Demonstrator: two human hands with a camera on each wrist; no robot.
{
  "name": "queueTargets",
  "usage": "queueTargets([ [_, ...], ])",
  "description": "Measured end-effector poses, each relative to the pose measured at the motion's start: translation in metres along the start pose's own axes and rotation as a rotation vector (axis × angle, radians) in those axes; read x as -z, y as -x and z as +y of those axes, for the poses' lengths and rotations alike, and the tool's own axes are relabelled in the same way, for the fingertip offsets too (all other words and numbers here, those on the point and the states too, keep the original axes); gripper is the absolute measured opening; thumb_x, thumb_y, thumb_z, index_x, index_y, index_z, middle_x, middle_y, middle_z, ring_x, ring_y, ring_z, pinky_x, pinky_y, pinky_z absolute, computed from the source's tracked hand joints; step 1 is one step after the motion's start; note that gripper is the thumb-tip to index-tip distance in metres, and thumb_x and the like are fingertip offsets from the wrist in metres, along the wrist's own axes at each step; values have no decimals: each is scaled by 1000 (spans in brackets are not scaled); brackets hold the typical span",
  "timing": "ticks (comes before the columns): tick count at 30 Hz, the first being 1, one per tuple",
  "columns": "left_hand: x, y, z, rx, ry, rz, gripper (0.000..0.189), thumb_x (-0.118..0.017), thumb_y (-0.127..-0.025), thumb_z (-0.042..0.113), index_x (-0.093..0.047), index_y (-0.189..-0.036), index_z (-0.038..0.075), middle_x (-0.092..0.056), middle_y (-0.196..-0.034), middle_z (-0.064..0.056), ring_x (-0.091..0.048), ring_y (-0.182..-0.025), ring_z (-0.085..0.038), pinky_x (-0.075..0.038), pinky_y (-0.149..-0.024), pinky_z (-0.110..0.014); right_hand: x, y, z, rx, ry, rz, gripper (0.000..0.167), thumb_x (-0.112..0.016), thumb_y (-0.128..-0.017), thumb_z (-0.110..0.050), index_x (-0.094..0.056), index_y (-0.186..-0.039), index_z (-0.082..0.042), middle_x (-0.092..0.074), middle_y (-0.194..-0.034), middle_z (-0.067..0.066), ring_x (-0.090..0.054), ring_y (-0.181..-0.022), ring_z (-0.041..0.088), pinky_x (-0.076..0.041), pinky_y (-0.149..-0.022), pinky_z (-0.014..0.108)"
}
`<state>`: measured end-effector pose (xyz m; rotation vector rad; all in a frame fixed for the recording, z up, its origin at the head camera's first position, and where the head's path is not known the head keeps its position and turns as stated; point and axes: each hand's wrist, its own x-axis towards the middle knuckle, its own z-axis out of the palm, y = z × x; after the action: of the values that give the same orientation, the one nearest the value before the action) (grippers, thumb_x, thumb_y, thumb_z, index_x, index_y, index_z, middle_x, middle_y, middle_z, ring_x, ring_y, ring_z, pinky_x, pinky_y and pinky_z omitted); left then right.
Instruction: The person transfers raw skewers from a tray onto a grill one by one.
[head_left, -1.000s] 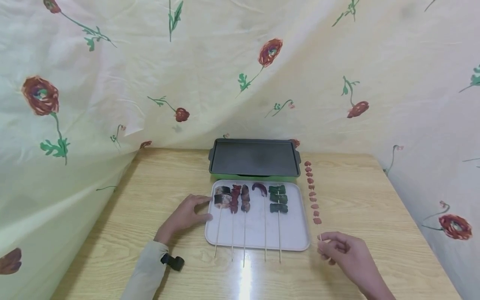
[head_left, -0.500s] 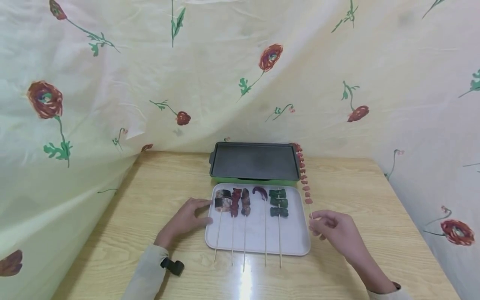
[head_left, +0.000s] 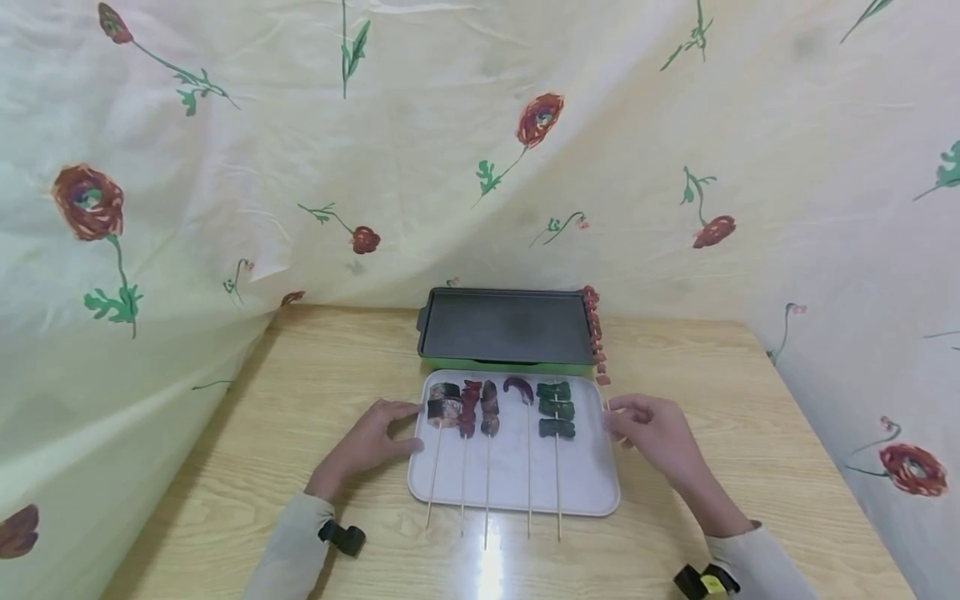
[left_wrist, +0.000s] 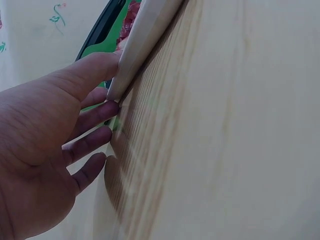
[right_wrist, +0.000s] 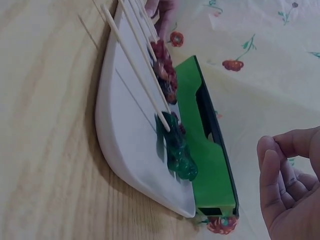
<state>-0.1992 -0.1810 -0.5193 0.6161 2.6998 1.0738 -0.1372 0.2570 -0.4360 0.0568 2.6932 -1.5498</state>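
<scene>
My right hand [head_left: 651,432] pinches the bare lower end of a long meat skewer [head_left: 596,329], threaded with several small red pieces. Its meat overlaps the right edge of the black griddle [head_left: 506,323] in the head view. The right wrist view shows that hand's thumb and fingers [right_wrist: 272,150] brought together, with the stick hidden. My left hand [head_left: 375,442] rests at the left rim of the white tray [head_left: 510,492], fingers loosely extended. Close up, its fingertips [left_wrist: 111,109] lie right at the tray's edge [left_wrist: 142,47].
On the tray lie a fish skewer [head_left: 444,408], two reddish-brown meat skewers [head_left: 468,408], a curved purple skewer piece [head_left: 519,388] and a green skewer [head_left: 557,408]. Their sticks overhang the front rim. The griddle's green base [right_wrist: 207,167] stands behind the tray; a flowered cloth [head_left: 450,150] hangs beyond.
My right hand has moved forward and left with the meat skewer, from beside the tray to the griddle's right edge. The left hand has stayed at the tray.
</scene>
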Motion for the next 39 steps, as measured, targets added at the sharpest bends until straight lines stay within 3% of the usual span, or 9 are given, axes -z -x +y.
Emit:
queueTargets([
  [7, -1, 0, -1, 5, -11, 0, 62, -81, -88, 34, -61, -143, 14, -61, -144, -3, -53, -126, -23, -42, -115, -48, -3, -23, 4, -32, 8, -4, 32, -67, -97, -13, -69, -122, 6, -76, -88, 12, -69, -77, 23, -61, -68, 37],
  [18, -2, 3, 1, 49, 3, 6, 61, -83, -87, 32, -62, -142, 16, -60, -145, -1, -52, -127, -22, -41, -116, -47, -12, -43, 12, -57, -45, -24, 32, -65, -98, -14, -68, -120, 8, -77, -92, 11, -69, -79, 16, -61, -68, 27],
  [30, -1, 1, 3, 18, -6, 11, 62, -82, -87, 33, -62, -142, 14, -61, -144, -4, -53, -128, -24, -41, -115, -48, -10, -50, 15, -87, -64, -34, 33, -63, -99, -14, -66, -122, 10, -77, -97, 13, -70, -81, 13, -61, -71, 26],
  [39, -1, 1, 6, 54, 0, 12, 61, -82, -88, 32, -62, -142, 14, -61, -144, -4, -53, -128, -24, -42, -115, -48, -11, -50, 16, -90, -108, -50, 37, -63, -100, -16, -64, -126, 11, -77, -103, 15, -71, -84, 11, -62, -74, 26],
])
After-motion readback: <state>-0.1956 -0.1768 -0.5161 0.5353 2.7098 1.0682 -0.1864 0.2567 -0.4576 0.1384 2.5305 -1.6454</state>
